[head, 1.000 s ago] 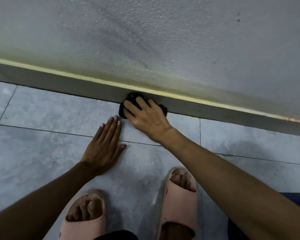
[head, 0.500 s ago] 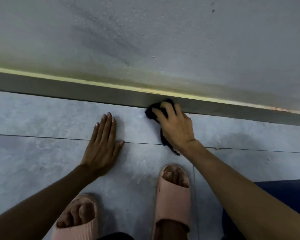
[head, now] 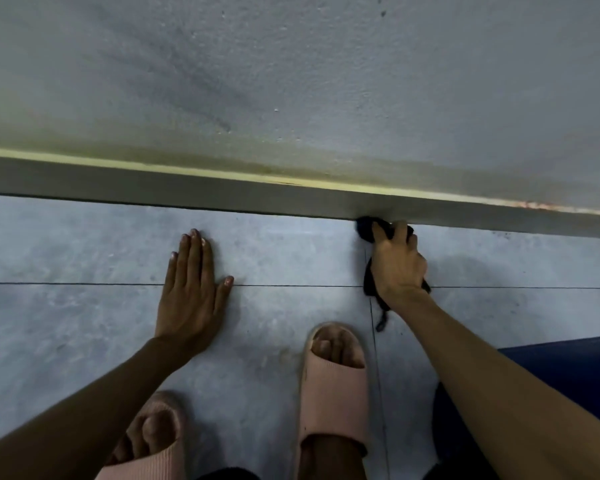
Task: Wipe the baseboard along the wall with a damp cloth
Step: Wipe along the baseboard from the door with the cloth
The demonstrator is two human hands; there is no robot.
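Change since the earlier frames: the cloth (head: pixel 368 228) is being carried rightward along the baseboard (head: pixel 187 190), from a spot just beside the left hand's fingertips to one well apart from them, so the stroke is judged to be advancing toward the right end of the wall (head: pixel 326 81). One right hand (head: pixel 397 268) is being used, its fingers curled round the dark cloth, the bunched front of which is being pressed against the lower edge of the baseboard where it meets the floor (head: pixel 84 244); a loose tail of cloth is being trailed behind the wrist onto the tiles. One left hand (head: pixel 191 292) is being kept flat on the floor, fingers straight and close together with the thumb spread, nothing held, apparently being used as a brace. The stretch of baseboard left of the cloth is judged to be already covered; the stretch to the right, where small dark specks are showing along the floor edge, is being left for wiping next. Counted: one cloth, one baseboard run, one wall with dark smudges, two hands, two pink slippers (head: pixel 333 386), three tile joints being crossed in view. A dark blue item (head: pixel 568 362) is being partly shown at the right edge; what it is cannot be told.
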